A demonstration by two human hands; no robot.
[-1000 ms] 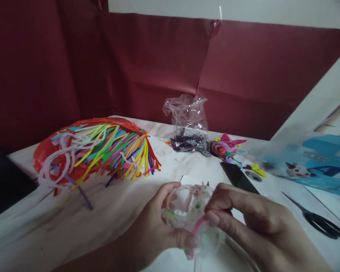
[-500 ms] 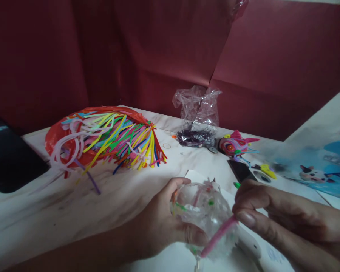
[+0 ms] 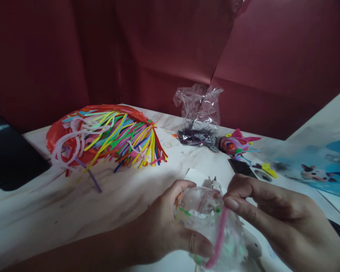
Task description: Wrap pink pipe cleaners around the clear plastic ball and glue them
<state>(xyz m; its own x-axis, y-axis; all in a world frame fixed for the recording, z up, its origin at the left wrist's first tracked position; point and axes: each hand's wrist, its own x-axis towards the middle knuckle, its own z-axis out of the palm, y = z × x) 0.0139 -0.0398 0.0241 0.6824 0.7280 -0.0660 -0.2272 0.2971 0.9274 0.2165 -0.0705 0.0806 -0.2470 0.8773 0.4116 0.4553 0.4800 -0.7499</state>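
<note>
My left hand is wrapped round a clear, rounded plastic container dotted with green, orange and red bits; its exact kind I cannot make out. Between the thumb and fingers of my right hand is the upper end of a pink pipe cleaner. The pipe cleaner hangs down in front of the container, its lower end near my left thumb. Whether it touches the container I cannot tell. White paper lies beneath, with a pale object partly hidden behind the container.
A red plastic bag spills many coloured pipe cleaners at the back left. A black object lies far left. Behind stand a clear bag with dark contents and a pink decorated piece. At right is a blue cow-printed package.
My right hand has moved slightly left and up, bringing the pink pipe cleaner closer to upright. My left hand and the container have shifted a little to the right.
</note>
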